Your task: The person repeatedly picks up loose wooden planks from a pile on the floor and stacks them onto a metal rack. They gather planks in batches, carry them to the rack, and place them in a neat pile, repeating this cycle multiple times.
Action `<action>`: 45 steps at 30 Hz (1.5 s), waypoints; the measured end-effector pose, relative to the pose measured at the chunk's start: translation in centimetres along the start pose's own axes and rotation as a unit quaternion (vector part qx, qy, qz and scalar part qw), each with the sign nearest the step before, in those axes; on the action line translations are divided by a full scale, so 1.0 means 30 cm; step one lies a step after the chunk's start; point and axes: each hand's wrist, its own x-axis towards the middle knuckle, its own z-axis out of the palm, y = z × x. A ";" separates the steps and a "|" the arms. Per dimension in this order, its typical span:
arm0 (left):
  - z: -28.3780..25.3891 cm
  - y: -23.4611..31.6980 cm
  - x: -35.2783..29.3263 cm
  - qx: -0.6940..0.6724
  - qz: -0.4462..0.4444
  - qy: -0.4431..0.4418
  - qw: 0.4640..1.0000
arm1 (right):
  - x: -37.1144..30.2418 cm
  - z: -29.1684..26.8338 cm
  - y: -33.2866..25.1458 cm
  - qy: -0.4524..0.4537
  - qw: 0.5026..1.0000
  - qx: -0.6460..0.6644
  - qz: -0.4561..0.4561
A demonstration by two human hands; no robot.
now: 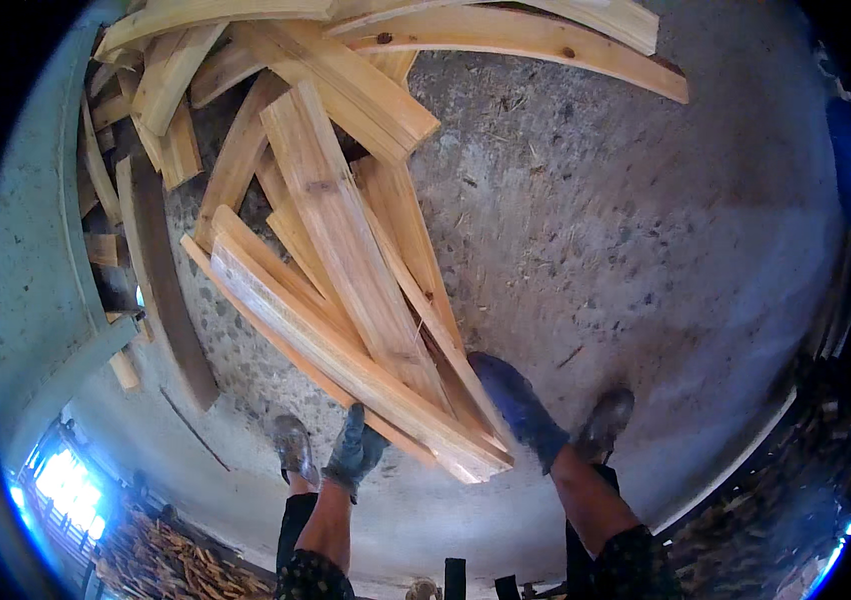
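Planks: bundle of pale wood boards runs from betw. my two gloved hands up to a larger board pile. L hand grips bundle's near underside; R hand clamps its R edge. Concrete floor below.

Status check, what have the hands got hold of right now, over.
Left hand gloved, gripping near end of plank bundle. Right hand gloved, on same end. Loose plank pile ahead on concrete floor.

two gloved hands, the left hand and the right hand; two shoes; roughly twenty pale wooden boards, though the heap overlaps too much to count surely.
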 end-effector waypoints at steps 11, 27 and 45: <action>0.033 0.082 -0.195 0.025 -0.034 0.102 0.994 | -0.220 0.024 -0.145 -0.093 0.989 0.110 -0.017; 0.483 0.168 -0.656 0.021 -0.015 0.075 0.997 | -0.683 0.285 -0.858 -0.095 0.986 0.034 0.130; 0.506 0.009 -0.823 0.077 -0.199 0.047 0.976 | -0.859 0.199 -0.724 -0.050 0.948 0.173 0.261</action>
